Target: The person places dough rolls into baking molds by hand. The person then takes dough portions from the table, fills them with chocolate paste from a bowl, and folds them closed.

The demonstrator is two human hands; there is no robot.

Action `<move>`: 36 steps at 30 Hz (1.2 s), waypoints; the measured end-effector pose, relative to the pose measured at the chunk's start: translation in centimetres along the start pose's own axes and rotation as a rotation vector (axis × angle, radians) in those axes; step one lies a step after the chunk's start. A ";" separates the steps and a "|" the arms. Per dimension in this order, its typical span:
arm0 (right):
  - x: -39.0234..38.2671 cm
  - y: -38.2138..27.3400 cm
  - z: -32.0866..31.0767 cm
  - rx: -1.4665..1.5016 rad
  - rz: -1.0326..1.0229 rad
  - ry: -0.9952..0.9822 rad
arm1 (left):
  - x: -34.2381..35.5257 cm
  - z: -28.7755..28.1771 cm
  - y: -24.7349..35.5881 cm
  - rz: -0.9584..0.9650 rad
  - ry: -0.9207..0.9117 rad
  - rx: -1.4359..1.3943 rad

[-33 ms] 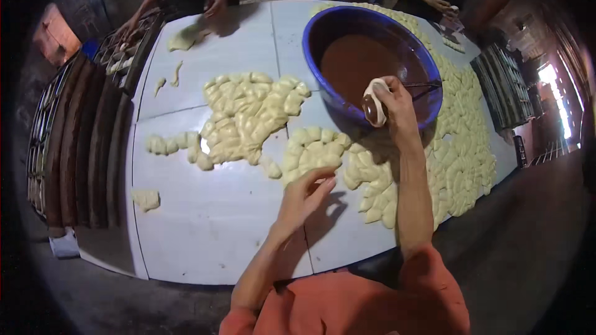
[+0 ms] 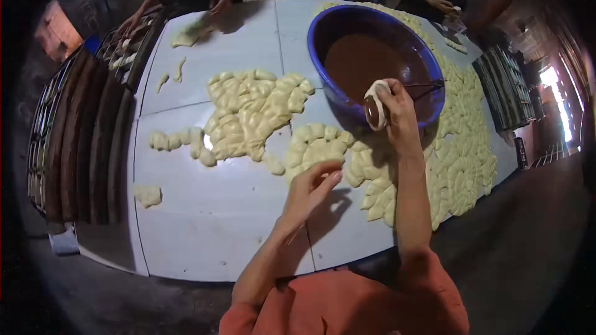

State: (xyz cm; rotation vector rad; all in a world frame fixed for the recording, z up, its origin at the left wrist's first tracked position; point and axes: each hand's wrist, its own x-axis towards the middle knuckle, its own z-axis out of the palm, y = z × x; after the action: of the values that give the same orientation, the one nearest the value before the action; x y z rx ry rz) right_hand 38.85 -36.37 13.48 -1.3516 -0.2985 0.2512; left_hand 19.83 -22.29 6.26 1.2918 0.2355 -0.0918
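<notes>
Over the near rim of a big blue tub [image 2: 336,90], my right hand [image 2: 400,111] is closed on a piece of pale dough [image 2: 377,107] with a brown filling showing in its hollow. Smooth brown filling [image 2: 363,65] lies inside the tub. My left hand [image 2: 308,192] is held above the white table, its fingers loosely curved, with a gap between thumb and forefinger and nothing visible in it. Just beyond it lies a cluster of flattened dough pieces [image 2: 316,152].
Another dough heap [image 2: 248,115] lies mid-table, and many dough pieces [image 2: 462,149] cover the right side. A stick [image 2: 425,83] rests across the tub. Trays stand in racks at left [image 2: 77,142] and right [image 2: 506,87]. Two people work at the far side.
The view has shifted slightly. The filled dough in my right hand is tilted a little more, showing less of the brown filling. My left hand stays nearly in place.
</notes>
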 end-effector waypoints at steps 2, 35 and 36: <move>-2.4 1.2 2.3 0.094 0.037 -0.032 | 0.6 0.2 0.6 0.054 -0.029 -0.174; -19.0 10.8 20.9 -0.236 -0.031 -0.519 | -11.7 -18.5 0.2 -0.106 0.349 -0.292; -19.2 10.8 20.6 -0.323 -0.032 -0.555 | -11.9 -18.6 -0.2 -0.110 0.345 -0.275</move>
State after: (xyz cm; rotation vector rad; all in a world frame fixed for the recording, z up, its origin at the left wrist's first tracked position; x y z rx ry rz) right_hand 13.55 -22.00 5.56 -1.5765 -0.8531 0.5715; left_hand 6.01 -5.30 4.04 1.0139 0.5950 0.0694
